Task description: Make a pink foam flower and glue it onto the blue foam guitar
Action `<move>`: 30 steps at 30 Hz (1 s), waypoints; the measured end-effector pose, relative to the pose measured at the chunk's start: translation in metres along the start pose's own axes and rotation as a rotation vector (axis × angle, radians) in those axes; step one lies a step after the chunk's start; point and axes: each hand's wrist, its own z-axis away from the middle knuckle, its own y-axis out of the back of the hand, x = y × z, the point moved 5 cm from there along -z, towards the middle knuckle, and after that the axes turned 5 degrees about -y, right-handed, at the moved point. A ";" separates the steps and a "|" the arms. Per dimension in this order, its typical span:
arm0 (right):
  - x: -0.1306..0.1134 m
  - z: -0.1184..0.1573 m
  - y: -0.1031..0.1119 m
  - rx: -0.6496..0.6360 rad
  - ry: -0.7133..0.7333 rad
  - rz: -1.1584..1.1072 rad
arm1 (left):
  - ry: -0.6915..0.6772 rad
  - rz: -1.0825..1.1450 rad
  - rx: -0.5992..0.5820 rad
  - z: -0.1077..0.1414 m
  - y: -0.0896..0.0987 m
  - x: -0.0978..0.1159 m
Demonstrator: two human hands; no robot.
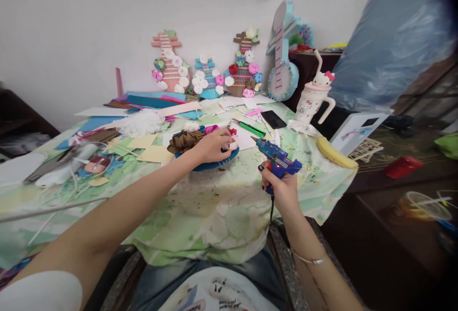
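My right hand (281,184) is wrapped round the handle of a blue glue gun (277,156), its nozzle pointing up and left. My left hand (216,146) reaches over a blue craft piece (211,165) lying on the table, its fingertips closed on a pale pink paper flower (233,143) at the right end. Brown crumpled paper flowers (184,141) cover the left part of that piece, with pink and red ones further back. White paper lies beneath it.
Behind stand decorated paper instruments (245,70) against the wall. A green cutter (252,129), a phone (274,119), a white tumbler (311,103) and a banana (335,153) lie or stand to the right. White shredded strands (141,122) and paper scraps are at the left.
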 end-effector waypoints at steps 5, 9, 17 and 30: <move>-0.001 -0.003 0.002 -0.015 -0.010 0.029 | 0.053 0.075 0.096 0.005 -0.005 -0.009; 0.002 -0.005 0.004 -0.053 -0.037 0.111 | 0.088 0.147 0.134 0.008 -0.008 -0.013; 0.024 -0.008 0.003 -0.153 -0.072 0.507 | 0.111 0.198 0.170 0.009 -0.008 -0.016; 0.034 -0.022 -0.019 -0.121 0.005 0.811 | 0.115 0.207 0.177 0.009 -0.009 -0.021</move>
